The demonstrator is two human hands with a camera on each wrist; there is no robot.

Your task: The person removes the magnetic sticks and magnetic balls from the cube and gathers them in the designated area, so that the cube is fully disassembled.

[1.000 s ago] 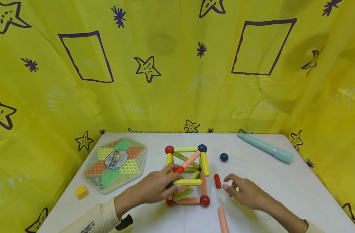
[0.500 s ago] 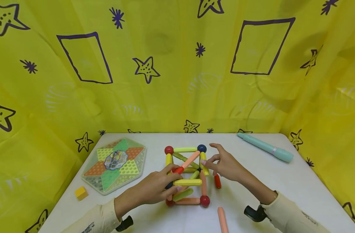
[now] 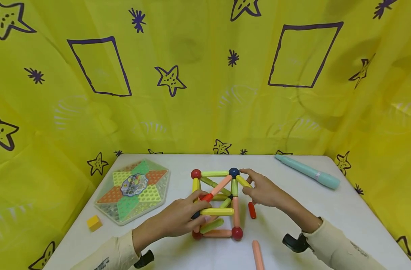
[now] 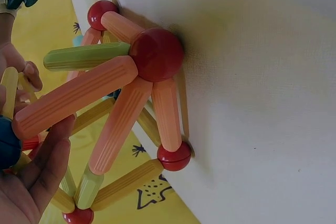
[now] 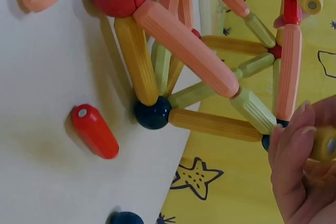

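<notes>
A cube-like frame of magnetic rods and balls [image 3: 217, 233] stands mid-table, in yellow, green, salmon and red. My left hand [image 3: 180, 217] grips its near top left corner, fingers around a dark blue ball [image 4: 7, 142] and a short red rod [image 3: 206, 197]. From that corner a yellow rod [image 3: 217, 211] juts right with a free end. My right hand [image 3: 264, 189] pinches another yellow rod [image 3: 243, 181], which slants off the far top right blue ball [image 3: 233, 172]. Its index fingertip lies right by that ball. In the right wrist view, the rod's magnet end [image 5: 331, 144] shows past the fingers.
A loose red rod [image 3: 252, 210] and a salmon rod [image 3: 257, 255] lie right of the frame. A loose blue ball [image 5: 126, 219] sits beyond the red rod. At left are a Chinese checkers box [image 3: 134, 189] and yellow cube [image 3: 94, 223]; a teal tube-shaped object [image 3: 308, 170] lies back right.
My right hand has moved from beside the loose red rod up to the frame and taken hold of the hanging yellow rod, swinging its lower end outward right. My left hand stays put.
</notes>
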